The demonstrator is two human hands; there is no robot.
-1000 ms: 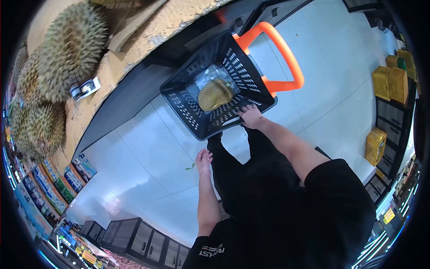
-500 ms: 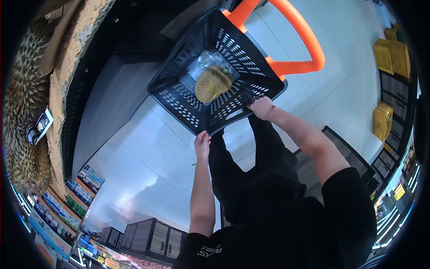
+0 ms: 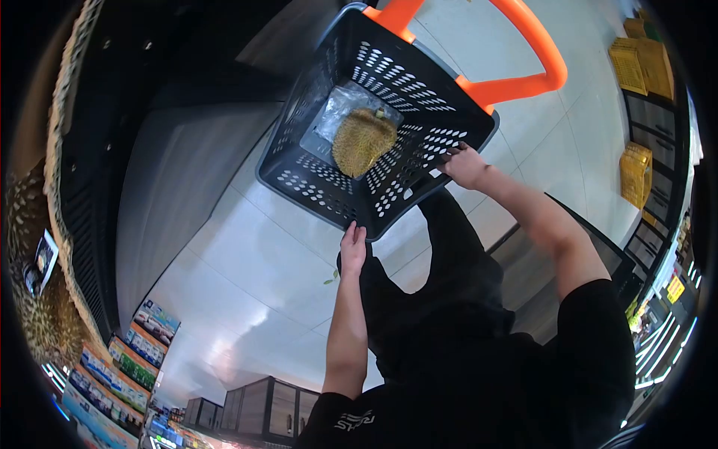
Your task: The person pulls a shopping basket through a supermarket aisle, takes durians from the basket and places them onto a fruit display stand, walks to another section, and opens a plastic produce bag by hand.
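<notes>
A black perforated shopping basket (image 3: pixel 333 196) with an orange handle (image 3: pixel 550 56) is tilted in front of my legs, its opening facing me. Inside lies a spiky durian (image 3: pixel 364 142) beside a clear, crinkled plastic package (image 3: pixel 338 112). My right hand (image 3: pixel 465 166) is closed around the near rim at a slot in the basket wall. At the lower corner, the fingers of my left hand (image 3: pixel 353 243) pinch the rim. Neither hand touches the durian.
On the left, more durians (image 3: pixel 48 322) lie behind the rough edge of a dark stand (image 3: pixel 82 187). Stacked cartons (image 3: pixel 138 359) stand below it. Yellow crates (image 3: pixel 636 176) sit on dark cabinets at the right. Pale floor tiles (image 3: pixel 247 262) surround my legs, with a small leaf.
Basket, durian and both hands have shifted slightly right in view, with both hands staying on the rim. The durian stand has slid left, so fewer of its durians show.
</notes>
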